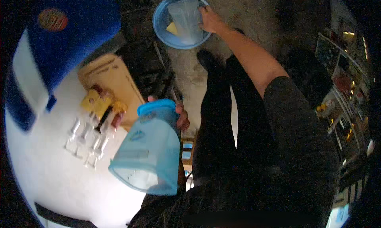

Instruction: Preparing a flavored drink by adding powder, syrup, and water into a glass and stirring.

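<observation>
My left hand (182,117) is wrapped round the blue end of a translucent light-blue plastic container (149,148). The container is tilted over the white table's edge, its wider end toward me, with small dark specks showing there. Out in front, low near the floor, my right hand (211,20) grips the right rim of a round blue basin (159,35). Inside the basin lie a clear, whitish plastic piece (184,15) and a yellow piece (172,28). My right fingertips are partly hidden at the rim.
On the white table (51,156) to the left are a cardboard piece (115,75), yellow packets (96,103) and several small white plastic pieces (89,136). A large blue and white object (75,41) stands behind them. Cluttered shelves (343,85) line the right side.
</observation>
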Demonstrator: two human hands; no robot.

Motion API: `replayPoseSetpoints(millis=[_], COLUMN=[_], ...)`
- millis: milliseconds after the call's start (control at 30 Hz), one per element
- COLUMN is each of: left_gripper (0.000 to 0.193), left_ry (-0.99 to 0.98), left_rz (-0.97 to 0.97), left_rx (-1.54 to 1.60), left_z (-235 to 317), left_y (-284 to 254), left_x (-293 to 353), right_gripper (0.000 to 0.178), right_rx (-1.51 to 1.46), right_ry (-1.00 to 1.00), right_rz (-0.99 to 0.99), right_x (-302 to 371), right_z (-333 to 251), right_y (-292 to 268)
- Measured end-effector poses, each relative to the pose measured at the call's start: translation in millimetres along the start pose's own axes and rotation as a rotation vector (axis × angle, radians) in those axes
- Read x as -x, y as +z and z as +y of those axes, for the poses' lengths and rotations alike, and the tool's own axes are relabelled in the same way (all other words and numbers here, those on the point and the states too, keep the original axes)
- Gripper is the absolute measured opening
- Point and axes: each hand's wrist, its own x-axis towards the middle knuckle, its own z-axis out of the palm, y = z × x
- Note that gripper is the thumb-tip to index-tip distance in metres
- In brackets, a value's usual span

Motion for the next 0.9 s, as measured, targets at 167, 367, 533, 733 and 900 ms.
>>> replayPoseSetpoints(millis=[167, 367, 533, 733, 900], left_gripper=[0.041, 0.040, 0.039, 0.038, 0.038], left_ry=[-0.038, -0.035, -0.126, -0.169, -0.162], left_rz=[0.065, 0.085, 0.048, 0.027, 0.031], left_rx=[0.012, 0.061, 0.107, 0.123, 0.091], left_z=[23.4, 31.8, 40.4, 53.5, 69.6], left_y=[-32.6, -51.8, -65.2, -81.0, -97.4], left_x=[-28.8, -42.6, -64.3, -57.0, -45.3], right_gripper=[0.079, 0.041, 0.039, 0.038, 0.028], right_rx=[-0.262, -0.242, -0.107, -0.348, -0.661], right_ry=[-0.282, -0.384, -0.257, -0.346, 0.377], right_rz=[0.174, 0.189, 0.036, 0.352, 0.271], right_x=[-76.6, -65.2, -52.8, -51.9, -113.7], right_z=[13.5, -48.8, -77.2, -71.9, 10.8], right_y=[61.5, 86.1, 83.2, 81.7, 172.8])
